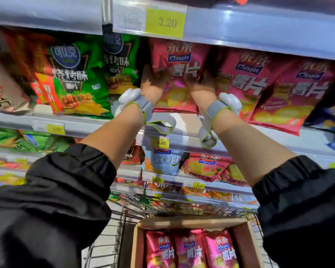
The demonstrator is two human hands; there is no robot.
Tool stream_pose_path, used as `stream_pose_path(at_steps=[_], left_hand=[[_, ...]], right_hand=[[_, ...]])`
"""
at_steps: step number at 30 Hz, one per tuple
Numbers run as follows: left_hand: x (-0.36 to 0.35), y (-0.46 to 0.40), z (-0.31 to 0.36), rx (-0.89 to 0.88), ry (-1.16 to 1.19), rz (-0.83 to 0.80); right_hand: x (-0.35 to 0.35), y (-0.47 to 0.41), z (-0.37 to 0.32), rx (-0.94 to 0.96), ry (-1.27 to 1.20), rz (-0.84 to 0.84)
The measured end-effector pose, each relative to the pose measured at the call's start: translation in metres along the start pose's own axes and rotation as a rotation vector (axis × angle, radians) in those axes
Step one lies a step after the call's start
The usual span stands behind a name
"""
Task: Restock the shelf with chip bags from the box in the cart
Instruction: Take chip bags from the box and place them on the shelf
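Pink chip bag (179, 74) gripped by left hand (153, 82), right hand (196, 84); three in box (240, 225).

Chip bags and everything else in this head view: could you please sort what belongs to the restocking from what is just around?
Job:
pink chip bag, held by left hand and right hand
cardboard box of pink bags
cart

Not involved:
green chip bags
yellow price tag
light blue bag

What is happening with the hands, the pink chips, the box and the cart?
left hand: holds the pink bag's left edge.
right hand: holds the same bag.
pink bag: upright on the shelf.
box: open, pink bags standing inside.
cart: holds the box.
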State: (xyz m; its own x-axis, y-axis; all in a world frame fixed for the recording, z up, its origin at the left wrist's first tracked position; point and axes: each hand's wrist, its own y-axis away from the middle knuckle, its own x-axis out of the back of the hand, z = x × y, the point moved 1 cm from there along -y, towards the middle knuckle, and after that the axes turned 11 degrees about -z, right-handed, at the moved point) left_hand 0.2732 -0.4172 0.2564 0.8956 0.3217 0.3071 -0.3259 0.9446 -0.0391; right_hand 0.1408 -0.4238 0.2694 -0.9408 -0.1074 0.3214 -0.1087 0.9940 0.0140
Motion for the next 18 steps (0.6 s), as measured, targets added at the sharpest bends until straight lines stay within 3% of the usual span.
stream_pose_path(at_steps=[6,11,18], left_hand=[[0.003,0.005,-0.007,0.078,-0.034,-0.044],[0.007,0.021,0.0,0.115,0.004,-0.062],[0.012,0.065,0.014,0.079,0.19,-0.009]], right_hand=[[-0.007,-0.001,-0.001,0.028,0.034,0.042],[-0.004,0.016,0.006,0.008,-0.101,-0.024],[0.013,0.048,0.012,0.023,-0.131,-0.085]])
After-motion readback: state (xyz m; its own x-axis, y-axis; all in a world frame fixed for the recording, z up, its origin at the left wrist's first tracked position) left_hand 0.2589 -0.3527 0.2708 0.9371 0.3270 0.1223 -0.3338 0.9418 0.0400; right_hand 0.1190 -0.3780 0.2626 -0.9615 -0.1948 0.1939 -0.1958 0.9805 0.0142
